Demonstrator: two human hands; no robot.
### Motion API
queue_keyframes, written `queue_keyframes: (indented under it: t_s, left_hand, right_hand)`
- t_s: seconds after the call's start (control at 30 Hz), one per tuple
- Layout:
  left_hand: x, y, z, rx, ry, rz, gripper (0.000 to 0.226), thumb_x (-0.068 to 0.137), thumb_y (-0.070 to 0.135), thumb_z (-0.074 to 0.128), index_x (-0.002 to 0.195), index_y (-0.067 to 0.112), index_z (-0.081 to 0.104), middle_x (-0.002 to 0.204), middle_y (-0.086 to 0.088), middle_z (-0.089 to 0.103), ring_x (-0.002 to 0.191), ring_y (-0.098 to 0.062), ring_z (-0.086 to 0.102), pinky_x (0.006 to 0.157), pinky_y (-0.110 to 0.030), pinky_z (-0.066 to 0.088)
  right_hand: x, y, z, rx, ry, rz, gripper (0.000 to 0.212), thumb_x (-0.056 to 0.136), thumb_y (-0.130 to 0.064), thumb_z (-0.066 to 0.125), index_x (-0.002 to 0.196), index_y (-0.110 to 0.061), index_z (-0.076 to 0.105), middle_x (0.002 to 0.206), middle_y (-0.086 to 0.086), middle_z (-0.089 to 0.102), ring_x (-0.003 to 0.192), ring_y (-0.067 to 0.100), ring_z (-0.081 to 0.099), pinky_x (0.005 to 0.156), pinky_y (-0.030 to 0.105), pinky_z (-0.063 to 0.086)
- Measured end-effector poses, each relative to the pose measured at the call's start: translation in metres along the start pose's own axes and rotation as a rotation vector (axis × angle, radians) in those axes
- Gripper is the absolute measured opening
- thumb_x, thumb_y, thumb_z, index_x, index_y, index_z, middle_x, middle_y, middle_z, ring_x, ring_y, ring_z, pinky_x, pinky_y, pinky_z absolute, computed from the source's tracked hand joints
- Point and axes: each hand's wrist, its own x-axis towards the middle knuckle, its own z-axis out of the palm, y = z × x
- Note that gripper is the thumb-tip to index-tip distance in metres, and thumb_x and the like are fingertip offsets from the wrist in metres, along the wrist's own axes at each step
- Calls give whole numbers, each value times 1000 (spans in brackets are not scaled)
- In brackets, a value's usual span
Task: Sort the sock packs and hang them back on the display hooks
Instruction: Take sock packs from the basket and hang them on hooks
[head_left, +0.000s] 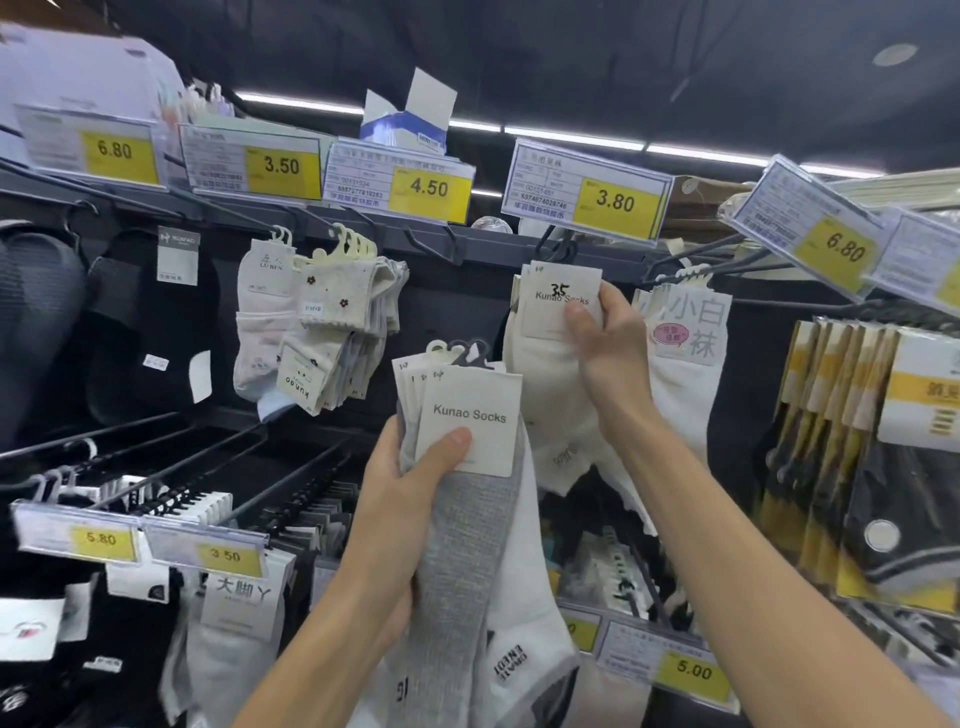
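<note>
The left hand is gripping a stack of packs labelled "Kunao Socks"; the right hand is pinching the hung pack marked "35", with open backboard left of its fingers.

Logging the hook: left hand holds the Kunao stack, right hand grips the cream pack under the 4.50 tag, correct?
Not quite. In the head view the right hand grips the cream pack under the 3.80 tag; the left hand holds the Kunao stack.
</note>
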Motion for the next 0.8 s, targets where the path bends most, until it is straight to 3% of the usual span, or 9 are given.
queue_keyframes:
  t_s: [0.07, 0.2, 0.33, 0.4, 0.47, 0.6, 0.7, 0.8]
  left_hand:
    - [0, 0, -1, 2, -1, -5, 46, 75, 33, 74, 118, 24, 66, 111, -3, 76, 99, -23, 74, 70, -25, 59]
    - [1, -1, -2, 2, -5, -5, 45, 78, 30, 74, 121, 24, 64, 112, -3, 76, 100, -23, 74, 72, -25, 60]
    - [1, -1, 0, -11, -12, 3, 48, 76, 30, 76, 121, 22, 63, 112, -4, 76, 100, -22, 74, 71, -24, 59]
    - [0, -1, 1, -11, -15, 12, 47, 75, 30, 77, 120, 22, 63, 111, -3, 76, 99, -22, 74, 71, -23, 59]
    - [0, -1, 1, -7, -15, 24, 49, 74, 30, 78, 120, 22, 62, 111, -3, 76, 100, -22, 74, 72, -25, 60]
    - [2, -1, 4, -8, -25, 46, 53, 74, 30, 79, 123, 23, 60, 114, -4, 75, 102, -24, 73, 75, -28, 60]
    - [1, -2, 8, -41, -39, 26, 42, 86, 43, 71, 123, 25, 63, 116, -5, 74, 105, -25, 72, 77, -30, 60]
    - [1, -3, 11, -48, -37, 2, 35, 97, 48, 52, 122, 27, 65, 117, -5, 74, 107, -24, 71, 78, -28, 60]
  right_hand:
    - [2, 7, 4, -41, -6, 17, 23, 97, -20, 51, 116, -26, 63, 102, -15, 72, 92, 2, 67, 92, 39, 55]
    - [4, 18, 7, -113, -40, 50, 41, 97, -24, 52, 138, -25, 52, 124, -10, 67, 110, 7, 63, 102, 42, 50]
    - [-1, 18, 4, -132, -80, 71, 48, 94, -13, 56, 141, -23, 50, 128, -6, 66, 115, 13, 63, 103, 43, 50]
    - [-13, 13, 2, -182, -69, 22, 51, 95, -13, 57, 144, -22, 46, 136, -3, 60, 125, 13, 55, 109, 39, 44]
    - [-37, 3, -3, -238, -21, -67, 49, 97, -29, 55, 146, -26, 45, 141, -10, 52, 131, 4, 44, 111, 27, 34]
    - [-94, -22, -12, -84, -185, -141, 44, 89, -58, 53, 130, -43, 57, 121, -26, 61, 113, -6, 57, 90, 16, 46]
    - [-107, -27, -15, -58, -292, -89, 46, 83, -46, 71, 126, -48, 58, 112, -25, 67, 98, -1, 64, 83, 22, 54]
    - [-102, -26, -21, -39, -293, -52, 44, 83, -29, 76, 118, -51, 59, 99, -24, 69, 86, 2, 64, 76, 19, 54]
